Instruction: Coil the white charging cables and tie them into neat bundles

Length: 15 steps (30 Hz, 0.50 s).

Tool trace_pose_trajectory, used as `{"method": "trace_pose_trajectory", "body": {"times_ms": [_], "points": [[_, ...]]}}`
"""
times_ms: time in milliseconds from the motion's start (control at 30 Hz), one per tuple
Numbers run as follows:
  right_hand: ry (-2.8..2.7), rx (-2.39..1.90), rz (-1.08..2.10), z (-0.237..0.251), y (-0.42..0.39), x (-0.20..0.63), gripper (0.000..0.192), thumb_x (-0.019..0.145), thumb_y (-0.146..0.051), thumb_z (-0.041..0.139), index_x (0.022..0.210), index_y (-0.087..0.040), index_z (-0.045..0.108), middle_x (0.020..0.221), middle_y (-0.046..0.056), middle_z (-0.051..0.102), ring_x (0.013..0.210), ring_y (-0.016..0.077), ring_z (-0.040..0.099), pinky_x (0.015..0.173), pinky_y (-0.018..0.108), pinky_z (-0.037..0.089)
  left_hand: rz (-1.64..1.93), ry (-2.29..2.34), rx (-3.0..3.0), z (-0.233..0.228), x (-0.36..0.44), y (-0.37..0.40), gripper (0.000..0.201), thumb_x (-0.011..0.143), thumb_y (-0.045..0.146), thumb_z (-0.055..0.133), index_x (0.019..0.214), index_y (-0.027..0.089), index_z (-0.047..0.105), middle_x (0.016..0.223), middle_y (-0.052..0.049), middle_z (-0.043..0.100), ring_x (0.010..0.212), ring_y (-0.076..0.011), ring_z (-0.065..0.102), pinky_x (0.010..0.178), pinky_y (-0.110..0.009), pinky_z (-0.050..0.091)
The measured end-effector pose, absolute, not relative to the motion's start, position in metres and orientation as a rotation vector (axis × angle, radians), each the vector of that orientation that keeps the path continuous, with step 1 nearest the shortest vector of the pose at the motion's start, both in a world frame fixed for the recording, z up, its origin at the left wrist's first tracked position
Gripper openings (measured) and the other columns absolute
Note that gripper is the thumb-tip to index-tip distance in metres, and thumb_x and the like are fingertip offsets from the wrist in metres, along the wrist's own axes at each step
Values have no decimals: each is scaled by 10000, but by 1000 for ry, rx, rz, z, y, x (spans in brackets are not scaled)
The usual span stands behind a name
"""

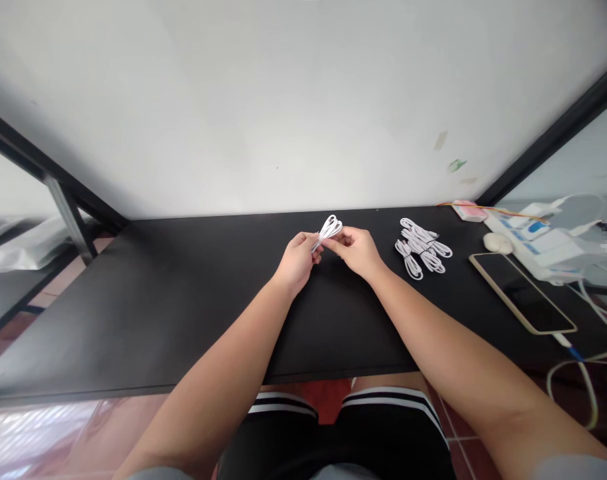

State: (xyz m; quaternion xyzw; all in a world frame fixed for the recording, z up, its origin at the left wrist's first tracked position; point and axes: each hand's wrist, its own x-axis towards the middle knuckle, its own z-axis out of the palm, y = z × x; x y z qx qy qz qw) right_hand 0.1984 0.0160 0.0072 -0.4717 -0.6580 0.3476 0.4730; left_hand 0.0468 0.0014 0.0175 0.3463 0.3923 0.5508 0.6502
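Note:
A coiled white cable (329, 228) is held up over the black table (208, 293), its loops pointing away from me. My left hand (299, 260) is closed around the lower part of the bundle. At the right side of the same bundle, my right hand (354, 248) has thumb and fingers pinched together on the cable. Which strand the right fingertips grip is too small to tell. Further right on the table lie several more coiled white cables (423, 245), bound with dark ties.
A phone (523, 293) with a charging cable (573, 350) plugged in lies at the right. Beyond it are a white mouse (497, 243), a power strip (538, 250) with plugs, and a pink-and-white box (469, 211). A white wall (273, 107) stands behind the table.

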Motion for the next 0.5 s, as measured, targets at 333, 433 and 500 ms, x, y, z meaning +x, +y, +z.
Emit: {"method": "trace_pose_trajectory", "body": {"times_ms": [333, 433, 500], "points": [[-1576, -1140, 830, 5, 15, 193, 352, 788, -516, 741, 884, -179, 781, 715, 50, 726, 527, 128, 533, 516, 277, 422, 1374, 1119, 1183, 7, 48, 5, 111, 908, 303, 622, 934, 215, 558, 671, 22, 590, 513, -77, 489, 492, -196, 363], [-1570, -1145, 800, 4, 14, 193, 339, 794, -507, 738, 886, -184, 786, 739, 54, 737, 540, 133, 549, 528, 279, 439, 1383, 1217, 1293, 6, 48, 3, 136, 930, 341, 599, 956, 210, 577, 679, 14, 620, 513, -88, 527, 510, -211, 407], [-1563, -1155, 772, 4, 15, 193, 339, 791, -508, 741, 883, -185, 787, 698, 46, 718, 536, 136, 549, 526, 282, 440, 1395, 1237, 1308, 6, 48, 2, 151, 938, 350, 589, 974, 205, 571, 671, 9, 636, 540, -105, 573, 537, -223, 437]]}}
